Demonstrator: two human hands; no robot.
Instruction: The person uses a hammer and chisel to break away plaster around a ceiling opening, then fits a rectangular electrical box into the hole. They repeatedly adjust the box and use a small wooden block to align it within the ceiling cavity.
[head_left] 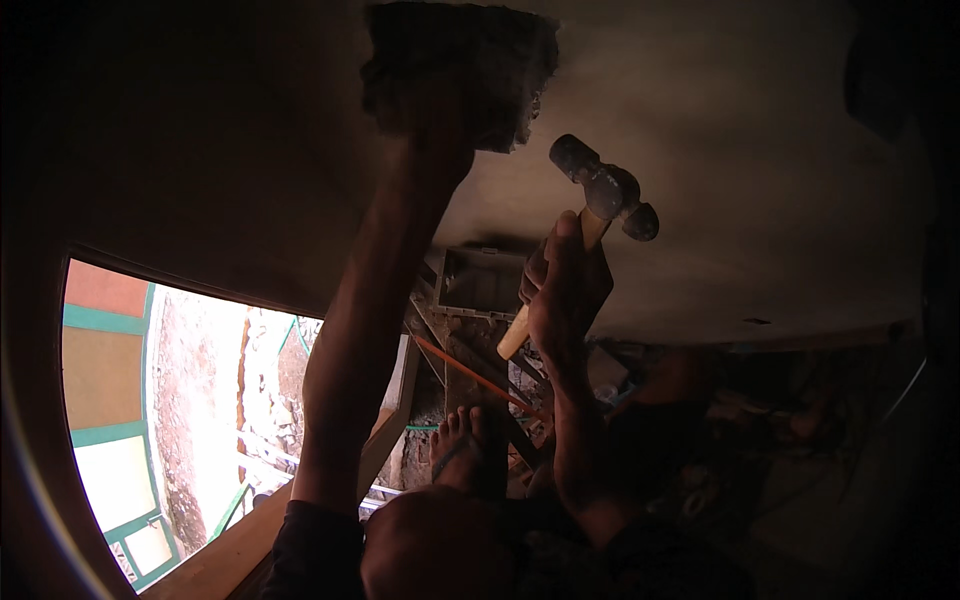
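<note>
In my right hand (562,280) is a ball-peen hammer (605,192), held by its wooden handle with the fingers wrapped round it. Its dark metal head points up, with the flat face toward the upper left and the round peen toward the right. My left arm reaches up to a rough, broken-edged hole (500,60) in the wall. There my left hand (432,135) is lost in deep shadow; its fingers, and anything in them, cannot be made out. The hammer head is apart from the hole, below and right of it.
A rectangular box (485,282) is set in the pale wall (700,130) below the hole. My bare foot (457,448) rests on a narrow support, near an orange rod (480,375). A bright opening with a wooden frame (225,560) lies left. Dim clutter fills the lower right.
</note>
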